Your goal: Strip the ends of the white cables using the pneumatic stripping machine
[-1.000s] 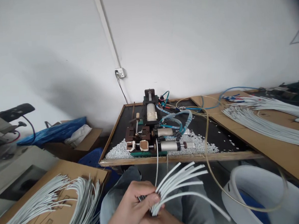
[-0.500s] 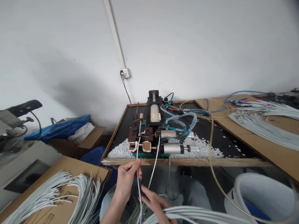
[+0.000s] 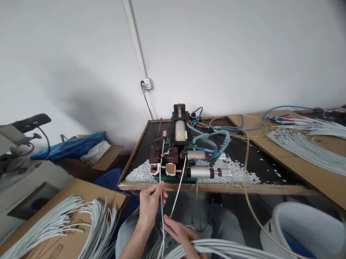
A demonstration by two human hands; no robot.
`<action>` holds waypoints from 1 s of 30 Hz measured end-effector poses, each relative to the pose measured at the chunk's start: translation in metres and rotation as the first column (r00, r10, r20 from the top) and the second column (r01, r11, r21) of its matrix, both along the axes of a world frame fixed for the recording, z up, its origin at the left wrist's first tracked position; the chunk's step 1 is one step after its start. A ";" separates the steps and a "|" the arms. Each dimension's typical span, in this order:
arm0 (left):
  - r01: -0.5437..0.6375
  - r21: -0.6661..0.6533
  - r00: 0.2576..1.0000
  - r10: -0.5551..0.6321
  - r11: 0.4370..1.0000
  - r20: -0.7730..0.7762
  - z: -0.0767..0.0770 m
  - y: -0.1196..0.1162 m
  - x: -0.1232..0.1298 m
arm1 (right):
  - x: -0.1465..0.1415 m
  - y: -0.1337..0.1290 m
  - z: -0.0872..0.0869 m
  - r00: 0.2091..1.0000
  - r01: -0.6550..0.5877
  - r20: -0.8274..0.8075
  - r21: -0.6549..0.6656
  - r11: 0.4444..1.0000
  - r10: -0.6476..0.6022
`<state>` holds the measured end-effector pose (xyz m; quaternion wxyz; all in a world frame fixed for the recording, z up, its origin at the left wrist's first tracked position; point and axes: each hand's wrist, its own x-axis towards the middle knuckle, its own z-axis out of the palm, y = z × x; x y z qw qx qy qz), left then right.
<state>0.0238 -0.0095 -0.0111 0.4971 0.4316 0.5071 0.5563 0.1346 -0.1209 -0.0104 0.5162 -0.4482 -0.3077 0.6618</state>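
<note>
My left hand (image 3: 151, 203) pinches a white cable (image 3: 160, 177) between thumb and fingers, just in front of the board. That cable's upper end sits in the brown jaws (image 3: 163, 155) of a small pneumatic machine (image 3: 179, 131). Lower and to the right, my right hand (image 3: 182, 232) has its fingers closed by a second white cable (image 3: 179, 191), which runs up to the machine's right side. Its grip is partly hidden. A thick bundle of white cables (image 3: 227, 246) curves across my right hand and over my lap.
White cut bits (image 3: 140, 173) litter the wood-edged black board (image 3: 259, 159) around the machine. More cable bundles lie on cardboard at left (image 3: 94, 232) and right (image 3: 315, 152). A white bucket (image 3: 274, 232) stands at lower right, with a clear hose (image 3: 246, 172) hanging before it.
The view has shifted slightly, so the machine appears a little farther right. Both hands keep nearly the same places and grips, and the cable ends stay at the machine.
</note>
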 end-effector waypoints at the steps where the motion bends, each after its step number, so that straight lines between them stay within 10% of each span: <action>1: -0.001 0.000 1.000 0.001 1.000 0.005 0.000 0.001 0.001 | 0.000 0.001 -0.002 1.000 -0.005 -0.004 0.005 1.000 0.005; 30: 0.117 0.105 0.985 -0.103 0.988 -0.135 0.007 -0.011 -0.002 | -0.005 -0.002 -0.021 0.983 -0.162 0.105 0.078 0.984 0.154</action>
